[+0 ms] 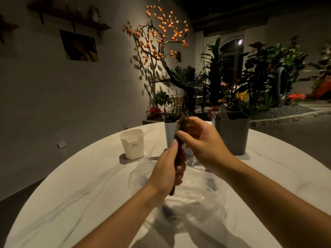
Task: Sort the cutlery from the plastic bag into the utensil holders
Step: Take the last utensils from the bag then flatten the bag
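Note:
Above the table's middle, my left hand (167, 171) grips a bundle of dark-handled cutlery (179, 154) held nearly upright. My right hand (201, 140) pinches the top of one piece from that bundle, in front of the light grey holder (169, 136). A clear plastic bag (193, 187) lies crumpled on the table under both hands. A white holder (132, 144) stands at the left and a dark grey holder (232, 133) at the right, with some pale items sticking out of its top. What the light grey holder contains is too dark to tell.
The round white marble table (80, 194) curves away to a dark floor on both sides. Behind it are potted plants and a branch with orange fruit (157, 36) against the wall.

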`<state>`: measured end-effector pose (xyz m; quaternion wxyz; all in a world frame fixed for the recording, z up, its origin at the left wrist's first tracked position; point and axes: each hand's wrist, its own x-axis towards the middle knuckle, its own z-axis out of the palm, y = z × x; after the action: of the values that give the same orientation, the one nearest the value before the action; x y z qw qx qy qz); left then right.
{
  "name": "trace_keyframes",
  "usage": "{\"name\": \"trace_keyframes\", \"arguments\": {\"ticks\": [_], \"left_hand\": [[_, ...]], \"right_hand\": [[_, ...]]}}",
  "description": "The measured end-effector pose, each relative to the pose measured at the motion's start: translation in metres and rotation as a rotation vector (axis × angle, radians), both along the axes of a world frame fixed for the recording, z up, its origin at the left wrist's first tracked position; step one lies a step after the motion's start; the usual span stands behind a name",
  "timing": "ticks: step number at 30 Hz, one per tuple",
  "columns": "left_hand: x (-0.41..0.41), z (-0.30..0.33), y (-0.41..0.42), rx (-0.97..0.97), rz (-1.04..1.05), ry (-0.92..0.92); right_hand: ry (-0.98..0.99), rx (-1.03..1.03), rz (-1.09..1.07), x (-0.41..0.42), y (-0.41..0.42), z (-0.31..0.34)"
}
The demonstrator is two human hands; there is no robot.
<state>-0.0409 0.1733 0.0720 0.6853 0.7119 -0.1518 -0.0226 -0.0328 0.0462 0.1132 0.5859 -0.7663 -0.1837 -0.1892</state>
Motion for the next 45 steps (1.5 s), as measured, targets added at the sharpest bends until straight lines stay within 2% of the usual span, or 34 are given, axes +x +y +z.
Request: {"name": "trace_keyframes", "arguments": {"ticks": [5,9,13,17,22,28,31,45], "left_hand": [[0.009,0.014,-0.007,-0.010,0.003,-0.087],[0.020,0.024,-0.007,-0.024,0.019,-0.095],[0.027,0.028,-0.009,0.026,-0.094,-0.055],[0.036,0.036,-0.013,0.075,-0.114,-0.058],[0.054,0.048,-0.017,0.122,-0.073,-0.119],[0.080,0.051,-0.015,0.149,0.069,-0.297],[0.091,0.059,-0.019,0.148,0.051,-0.327],[0.158,0.120,-0.109,0.103,0.008,-0.418]], "right_hand": [[-0.016,0.066,0.024,0.009,-0.009,0.016],[0.016,0.161,0.137,0.016,-0.019,0.030],[0.042,0.148,0.161,0.025,-0.025,0.036],[-0.035,0.021,0.082,0.036,-0.028,0.048],[-0.131,-0.017,0.017,0.047,-0.028,0.063],[-0.208,-0.093,-0.072,0.062,-0.035,0.070],[-0.248,-0.096,-0.099,0.068,-0.040,0.075],[-0.429,-0.185,-0.303,0.106,-0.108,0.113]]}}
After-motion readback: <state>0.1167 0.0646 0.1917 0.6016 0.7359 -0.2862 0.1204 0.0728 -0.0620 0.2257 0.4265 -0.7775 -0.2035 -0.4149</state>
